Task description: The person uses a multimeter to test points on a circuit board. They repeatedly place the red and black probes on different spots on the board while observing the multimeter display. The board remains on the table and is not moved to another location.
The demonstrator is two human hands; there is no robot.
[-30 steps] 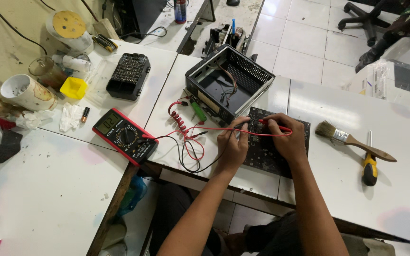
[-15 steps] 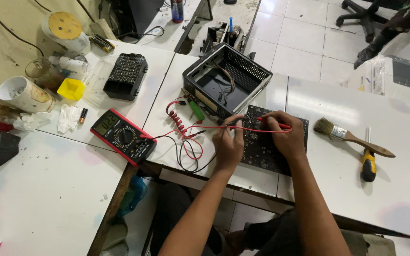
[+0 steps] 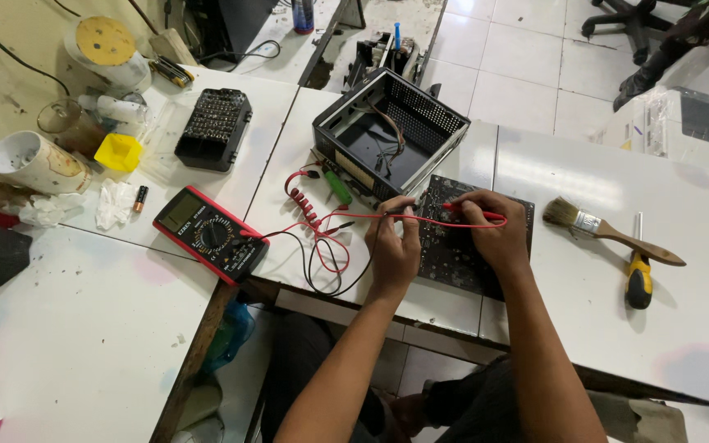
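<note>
My left hand (image 3: 394, 246) pinches the black probe (image 3: 395, 213), my right hand (image 3: 494, 238) the red probe (image 3: 473, 216), fingers closed, over the dark circuit board (image 3: 453, 254) on the table (image 3: 699, 328). I'd keep both tips steady, wrists braced.

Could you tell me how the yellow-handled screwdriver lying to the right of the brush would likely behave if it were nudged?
The screwdriver looks rigid, with a rounded handle, so it would probably roll sideways on the smooth white table. It lies close to the paintbrush, which might stop it. It seems light enough to slide easily.
</note>
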